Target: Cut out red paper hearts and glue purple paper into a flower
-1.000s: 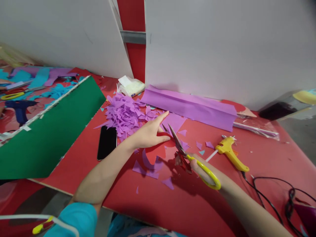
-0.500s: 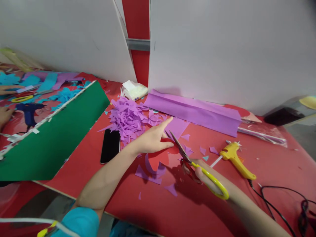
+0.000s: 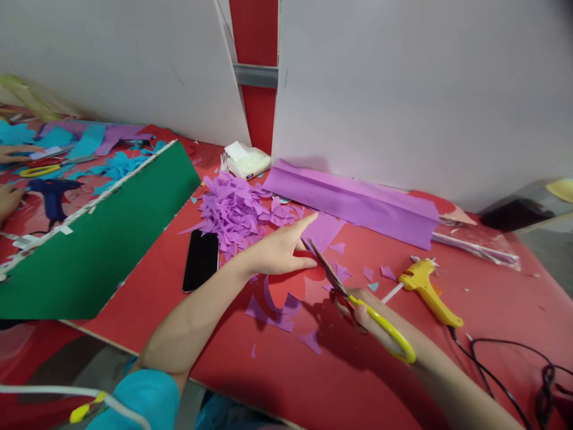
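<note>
My left hand reaches over a flat piece of purple paper. Its thumb and forefinger are stretched apart, and nothing shows gripped between them; the other fingers are partly hidden. Scissors with a yellow and a red handle are in my right hand. Their blades are slightly parted, with tips close to my left fingers. Under my left hand lies a red paper shape with a scalloped edge, on top of purple offcuts. A heap of cut purple paper petals rises beyond my left wrist.
A black phone lies left of my forearm. Purple folded paper stretches along the wall. At right sits a yellow glue gun with its cord. A green board leans leftward; beyond it are a co-worker's hands and a blue glue gun.
The camera view has shifted slightly. Both hands and the scissors keep nearly the same pose over the table.
</note>
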Available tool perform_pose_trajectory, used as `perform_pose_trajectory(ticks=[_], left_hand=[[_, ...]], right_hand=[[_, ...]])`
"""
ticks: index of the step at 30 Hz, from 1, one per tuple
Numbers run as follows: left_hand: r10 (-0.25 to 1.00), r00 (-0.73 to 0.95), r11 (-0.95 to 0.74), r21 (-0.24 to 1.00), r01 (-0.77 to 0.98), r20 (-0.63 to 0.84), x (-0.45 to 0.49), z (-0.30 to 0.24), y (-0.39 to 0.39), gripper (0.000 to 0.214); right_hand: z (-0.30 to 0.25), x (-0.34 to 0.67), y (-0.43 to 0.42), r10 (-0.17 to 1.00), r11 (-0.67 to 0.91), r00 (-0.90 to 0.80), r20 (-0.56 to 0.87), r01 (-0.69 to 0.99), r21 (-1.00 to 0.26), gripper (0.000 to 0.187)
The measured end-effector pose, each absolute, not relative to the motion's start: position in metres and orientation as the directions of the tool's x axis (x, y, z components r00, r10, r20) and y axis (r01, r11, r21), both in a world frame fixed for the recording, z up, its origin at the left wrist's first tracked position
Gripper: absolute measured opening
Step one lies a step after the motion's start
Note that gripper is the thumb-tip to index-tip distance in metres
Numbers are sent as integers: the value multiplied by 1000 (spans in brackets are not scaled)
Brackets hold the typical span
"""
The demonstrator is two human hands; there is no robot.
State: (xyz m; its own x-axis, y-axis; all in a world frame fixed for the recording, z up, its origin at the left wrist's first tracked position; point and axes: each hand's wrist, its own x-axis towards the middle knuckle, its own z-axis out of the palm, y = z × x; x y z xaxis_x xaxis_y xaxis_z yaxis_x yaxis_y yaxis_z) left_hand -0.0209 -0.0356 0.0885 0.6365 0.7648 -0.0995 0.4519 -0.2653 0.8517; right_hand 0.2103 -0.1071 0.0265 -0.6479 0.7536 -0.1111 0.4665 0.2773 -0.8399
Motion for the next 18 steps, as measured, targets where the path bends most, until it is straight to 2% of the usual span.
perform_pose_trajectory(ticks=[7, 10, 18], left_hand=[[777, 627, -274, 870, 410, -51, -22, 86, -36, 83], [778, 627, -274, 868, 413, -53, -22, 86, -35, 85], [757, 646, -248, 875, 417, -93, -22, 85, -33, 89]], right_hand=[[36, 204, -105, 752, 225, -639, -161, 479, -849, 58], [36, 204, -106, 762, 248, -629, -153, 502, -829, 58], [36, 209, -107, 814, 373, -572, -97, 645, -667, 56]])
